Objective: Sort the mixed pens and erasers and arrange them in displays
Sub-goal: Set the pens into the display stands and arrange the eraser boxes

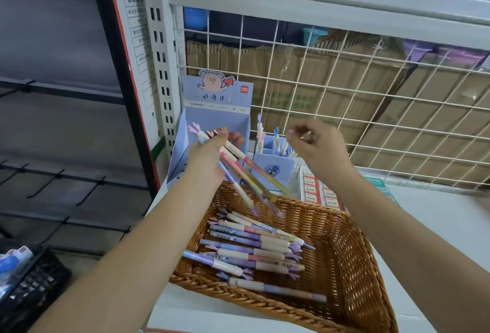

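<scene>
Both arms [132, 253] reach forward. The left hand [209, 152] grips a bunch of pens [246, 173]; the right hand [318, 144] hovers alongside, fingers [305, 134] curled, blurred, its hold unclear.

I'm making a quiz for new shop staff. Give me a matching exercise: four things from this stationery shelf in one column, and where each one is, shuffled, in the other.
Things
1. pen bunch
2. loose pens
3. erasers
4. upright pens

Places
A. in the blue holder
B. in the wicker basket
C. in the left grip
D. in rows right of the holder, behind the basket

Pairs: 1-C, 2-B, 3-D, 4-A
</scene>
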